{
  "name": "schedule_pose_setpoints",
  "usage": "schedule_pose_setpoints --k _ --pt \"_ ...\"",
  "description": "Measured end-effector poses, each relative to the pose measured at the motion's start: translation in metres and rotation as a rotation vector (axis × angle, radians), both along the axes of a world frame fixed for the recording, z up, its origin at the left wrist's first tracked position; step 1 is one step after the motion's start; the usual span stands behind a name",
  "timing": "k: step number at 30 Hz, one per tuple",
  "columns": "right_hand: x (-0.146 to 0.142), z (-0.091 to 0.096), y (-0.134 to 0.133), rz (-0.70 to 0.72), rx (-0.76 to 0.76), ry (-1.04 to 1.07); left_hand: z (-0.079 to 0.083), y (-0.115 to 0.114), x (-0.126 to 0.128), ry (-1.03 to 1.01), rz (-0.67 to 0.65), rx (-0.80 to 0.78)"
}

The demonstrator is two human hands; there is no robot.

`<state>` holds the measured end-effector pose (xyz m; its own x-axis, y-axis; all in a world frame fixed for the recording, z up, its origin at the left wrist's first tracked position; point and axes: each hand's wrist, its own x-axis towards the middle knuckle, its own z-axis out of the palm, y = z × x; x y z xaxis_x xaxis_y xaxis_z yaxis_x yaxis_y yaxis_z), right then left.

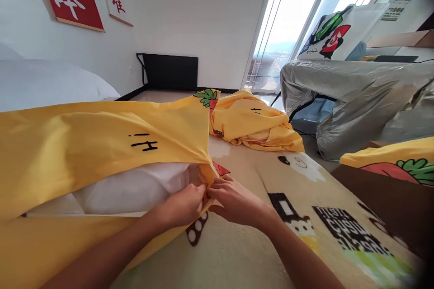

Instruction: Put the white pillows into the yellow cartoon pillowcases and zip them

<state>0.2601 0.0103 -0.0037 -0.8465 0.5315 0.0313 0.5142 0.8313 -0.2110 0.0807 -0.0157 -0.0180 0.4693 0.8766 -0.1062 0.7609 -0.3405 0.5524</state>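
Note:
A long yellow fabric cover (101, 135) with black lettering spreads across the left half of the view, its side gaping. White filling (132, 187), perhaps a pillow, shows through the gap. A pale zip-like edge (101, 215) runs along the lower lip, with a small dark piece at its left end. At the right end of the gap, my left hand (190, 203) is closed on the cover's edge, its fingertips partly hidden in the folds. My right hand (233, 201) pinches the same corner from the other side, touching the left fingers.
Beneath lies a beige patterned blanket (237, 253). Another crumpled yellow cover (254, 117) rests behind. At right are a brown box (373, 194) with yellow carrot-print fabric (400, 160) over it, and furniture wrapped in silver sheeting (359, 95) bearing a white bag (342, 31).

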Motion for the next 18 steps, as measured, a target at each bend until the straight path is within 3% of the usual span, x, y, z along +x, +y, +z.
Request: schedule_pose_setpoints --k 4,6,8,10,11,14,18 --pt "0.001 0.006 -0.003 0.084 -0.176 0.242 -0.008 -0.007 0.008 -0.256 -0.029 -0.221" --pt "-0.001 0.002 -0.002 -0.065 -0.204 0.456 -0.010 -0.008 0.009 -0.354 -0.024 -0.329" --pt "-0.006 -0.006 0.001 -0.342 -0.158 0.586 -0.011 -0.011 0.010 -0.404 0.011 -0.411" --pt "-0.012 -0.014 0.006 -0.541 -0.124 0.529 -0.009 -0.015 0.012 -0.400 0.075 -0.478" --pt "-0.016 -0.018 0.010 -0.575 -0.143 0.447 -0.007 -0.017 0.013 -0.394 0.117 -0.506" --pt "-0.027 -0.021 0.018 -0.556 -0.262 0.247 -0.002 -0.024 0.016 -0.424 0.147 -0.554" --pt "-0.031 -0.014 0.021 -0.594 -0.350 0.333 0.005 -0.028 0.021 -0.550 0.020 -0.490"
